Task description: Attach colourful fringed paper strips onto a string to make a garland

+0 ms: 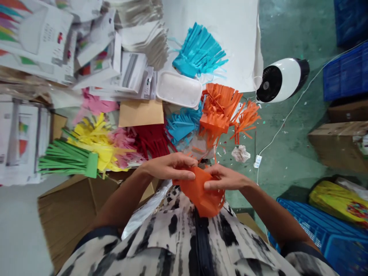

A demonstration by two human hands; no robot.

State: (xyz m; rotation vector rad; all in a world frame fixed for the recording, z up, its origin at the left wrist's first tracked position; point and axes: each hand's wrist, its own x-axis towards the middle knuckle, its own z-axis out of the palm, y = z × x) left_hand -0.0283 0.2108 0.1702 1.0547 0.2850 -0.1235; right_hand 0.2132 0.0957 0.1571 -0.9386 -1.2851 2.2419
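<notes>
Close to my body, an orange sheet of tissue paper (202, 193) is held between both hands, with cut slits along its right edge. My left hand (175, 166) pinches its upper left part, thumb on top. On the other side, my right hand (225, 178) grips the sheet near its right edge, fingers curled behind it. Beyond my hands lie orange fringed tissue paper (220, 107) and a bunch of blue fringed paper (184, 124). Dark red fringe (151, 141) sits just past my left wrist. The fingertips behind the orange sheet are partly hidden.
Green (69, 157) and yellow fringes (94, 140) lie at left, near stacked printed packages (40, 34). A white plastic tray (179, 90) stands at the table's middle. On the floor at right are a black-and-white fan (283, 80), its cord, and blue crates (346, 73).
</notes>
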